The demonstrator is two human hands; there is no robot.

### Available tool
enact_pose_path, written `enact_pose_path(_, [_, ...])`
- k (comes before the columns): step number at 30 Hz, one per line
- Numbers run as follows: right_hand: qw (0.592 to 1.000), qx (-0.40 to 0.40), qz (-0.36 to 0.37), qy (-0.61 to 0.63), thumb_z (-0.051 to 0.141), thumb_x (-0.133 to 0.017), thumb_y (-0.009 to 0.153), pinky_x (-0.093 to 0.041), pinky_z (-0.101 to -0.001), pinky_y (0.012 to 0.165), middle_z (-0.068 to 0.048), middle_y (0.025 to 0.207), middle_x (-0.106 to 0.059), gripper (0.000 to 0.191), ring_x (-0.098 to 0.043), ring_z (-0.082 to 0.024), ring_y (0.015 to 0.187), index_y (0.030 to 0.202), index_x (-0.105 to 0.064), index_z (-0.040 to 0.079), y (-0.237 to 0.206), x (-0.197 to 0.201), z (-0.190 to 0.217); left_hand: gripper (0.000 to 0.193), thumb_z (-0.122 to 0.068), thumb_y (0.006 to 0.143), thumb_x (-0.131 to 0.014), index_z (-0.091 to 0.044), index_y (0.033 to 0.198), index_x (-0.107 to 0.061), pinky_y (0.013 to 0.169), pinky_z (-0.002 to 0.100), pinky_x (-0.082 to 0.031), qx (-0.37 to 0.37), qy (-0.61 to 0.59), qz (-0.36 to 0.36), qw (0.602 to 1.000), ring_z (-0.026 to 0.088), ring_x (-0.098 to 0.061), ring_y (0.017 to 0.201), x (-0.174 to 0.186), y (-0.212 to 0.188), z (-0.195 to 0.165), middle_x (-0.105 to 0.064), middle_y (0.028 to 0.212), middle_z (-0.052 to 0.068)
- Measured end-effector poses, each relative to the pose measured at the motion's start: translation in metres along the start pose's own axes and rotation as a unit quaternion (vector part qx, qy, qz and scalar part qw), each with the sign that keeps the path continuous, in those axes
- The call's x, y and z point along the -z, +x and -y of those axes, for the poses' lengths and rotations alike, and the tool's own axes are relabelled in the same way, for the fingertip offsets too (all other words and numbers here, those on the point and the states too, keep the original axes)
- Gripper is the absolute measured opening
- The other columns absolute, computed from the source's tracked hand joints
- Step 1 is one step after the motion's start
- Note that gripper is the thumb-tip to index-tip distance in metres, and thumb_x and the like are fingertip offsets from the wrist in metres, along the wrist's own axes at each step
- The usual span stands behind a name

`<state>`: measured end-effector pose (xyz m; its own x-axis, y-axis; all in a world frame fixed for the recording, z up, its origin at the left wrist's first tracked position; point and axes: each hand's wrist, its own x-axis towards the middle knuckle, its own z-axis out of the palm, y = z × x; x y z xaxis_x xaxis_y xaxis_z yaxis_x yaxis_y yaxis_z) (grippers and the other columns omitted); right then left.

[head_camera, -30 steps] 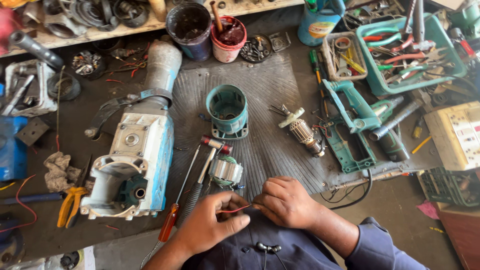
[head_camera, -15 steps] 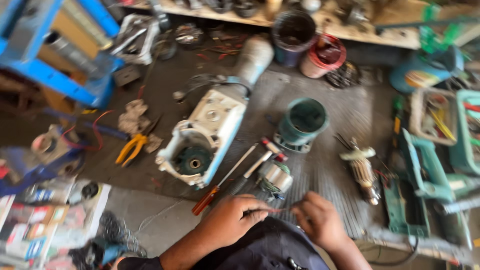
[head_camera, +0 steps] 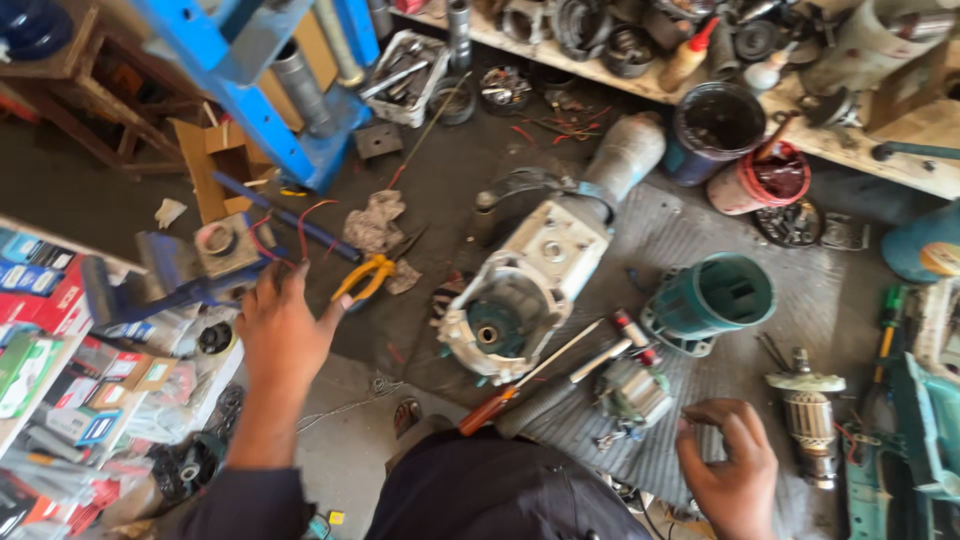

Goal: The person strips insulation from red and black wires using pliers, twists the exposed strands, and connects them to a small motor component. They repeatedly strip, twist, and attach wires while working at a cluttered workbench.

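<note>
— Well, where is the left hand [head_camera: 283, 335] from the head camera?
— Stretched out with fingers spread wide, holding nothing, just beside the orange-handled pliers [head_camera: 368, 277] lying on the dark floor near a crumpled rag [head_camera: 375, 222].
— And the right hand [head_camera: 728, 468]?
— Loosely curled and empty over the ribbed mat [head_camera: 690, 440], close to a small stator [head_camera: 632, 393]. A screwdriver [head_camera: 520, 385] lies between the hands.

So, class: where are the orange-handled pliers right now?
The orange-handled pliers lie on the floor, left of centre, just beyond the left hand, beside a crumpled rag.
</note>
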<state>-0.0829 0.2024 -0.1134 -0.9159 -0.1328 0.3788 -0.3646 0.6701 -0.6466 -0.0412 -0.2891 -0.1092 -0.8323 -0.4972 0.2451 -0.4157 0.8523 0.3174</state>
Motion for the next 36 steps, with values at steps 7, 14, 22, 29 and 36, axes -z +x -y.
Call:
enact_pose_path(7, [0.985, 0.046, 0.141, 0.084, 0.004, -0.079, 0.073, -0.056, -0.0342, 0.073, -0.008, 0.091, -0.069, 0.018, -0.071, -0.025, 0.081, 0.089, -0.07, 0.006, -0.002, -0.086, 0.095, 0.068, -0.03, 0.083, -0.08, -0.01, 0.142, -0.053, 0.096, 0.047, -0.051, 0.046, -0.224, 0.021, 0.973, 0.039, -0.063, 0.113, -0.047, 0.028, 0.078, -0.054, 0.135, 0.024])
enact_pose_path(14, [0.952, 0.014, 0.306, 0.023, 0.019, -0.079, 0.079, -0.056, -0.0414, 0.07, -0.011, 0.094, -0.071, 0.02, -0.071, -0.033, 0.081, 0.097, -0.075, 0.011, -0.009, -0.155, 0.176, 0.066, -0.016, 0.09, -0.074, -0.004, 0.148, -0.045, 0.087, 0.036, -0.059, 0.023, -0.346, 0.061, 0.936, 0.026, -0.065, 0.117, -0.042, 0.05, 0.091, -0.055, 0.144, 0.02])
enact_pose_path(22, [0.971, -0.016, 0.221, 0.091, 0.014, -0.075, 0.086, -0.055, -0.0408, 0.084, -0.02, 0.11, -0.064, 0.025, -0.067, -0.038, 0.099, 0.109, -0.07, 0.003, 0.007, -0.261, 0.236, 0.053, 0.007, 0.1, -0.051, 0.004, 0.152, -0.039, 0.113, 0.045, -0.051, -0.165, -0.603, 0.077, 0.777, 0.033, -0.057, 0.136, 0.007, 0.025, 0.073, -0.041, 0.158, 0.023])
enact_pose_path(29, [0.636, -0.456, 0.18, 0.596, 0.017, -0.065, 0.094, -0.051, -0.0346, 0.106, -0.016, 0.133, -0.069, 0.039, -0.068, -0.023, 0.123, 0.129, -0.068, 0.001, 0.001, -0.261, 0.249, 0.041, 0.008, 0.102, -0.058, 0.008, 0.143, -0.053, 0.115, 0.053, -0.05, -0.056, -0.82, 0.255, 0.509, 0.04, -0.063, 0.131, -0.011, -0.009, 0.084, -0.06, 0.145, 0.024])
enact_pose_path(36, [0.883, -0.159, 0.201, 0.393, 0.006, -0.067, 0.1, -0.053, -0.0413, 0.104, -0.016, 0.115, -0.076, 0.017, -0.071, -0.029, 0.115, 0.111, -0.077, -0.002, -0.031, -0.203, 0.252, 0.035, 0.002, 0.092, -0.067, 0.002, 0.127, -0.069, 0.089, 0.032, -0.06, -0.091, -0.6, 0.462, 0.647, 0.023, -0.075, 0.109, -0.025, -0.03, 0.089, -0.071, 0.126, 0.014])
